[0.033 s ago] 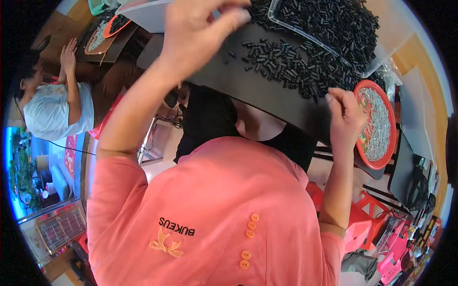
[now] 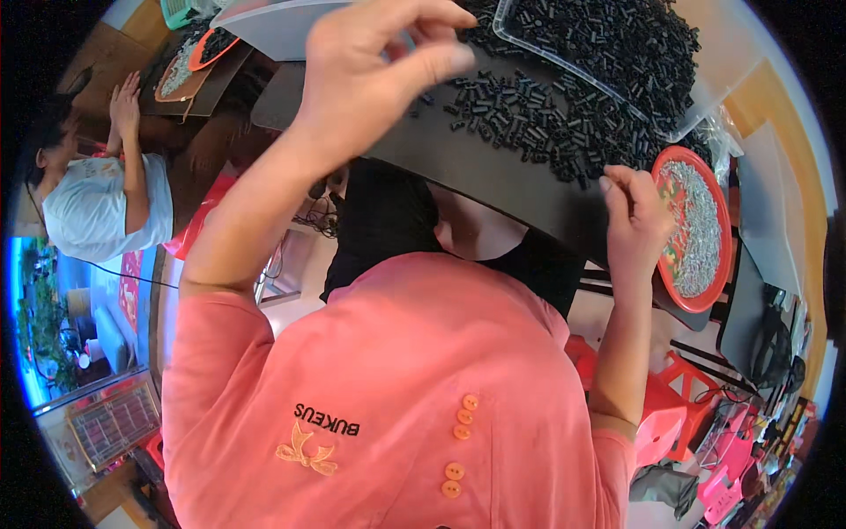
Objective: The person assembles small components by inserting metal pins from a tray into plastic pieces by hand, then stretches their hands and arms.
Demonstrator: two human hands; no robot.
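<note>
My left hand [image 2: 374,75] is raised over the far left part of the dark table [image 2: 388,145]. Its thumb and index finger are apart, and I see nothing between them. Small black cylindrical pieces [image 2: 520,110] lie loose on the tabletop to its right. My right hand [image 2: 639,212] is closed in a pinch by the table's near right edge. Whatever its fingertips hold, if anything, is too small to name. Beside that hand sits a red-orange round tray [image 2: 718,251] with many small silvery metal pieces [image 2: 696,238].
A clear plastic bin [image 2: 564,63] heaped with black pieces lies at the far side. A pale translucent panel [image 2: 273,28] stands beyond my left hand. To the left, a person in a light shirt [image 2: 106,207] sits with hands raised. Red stools [image 2: 683,388] stand at lower right.
My left hand has shifted slightly right, with a wider gap between thumb and index finger. My right hand stays nearly in place, still pinched.
</note>
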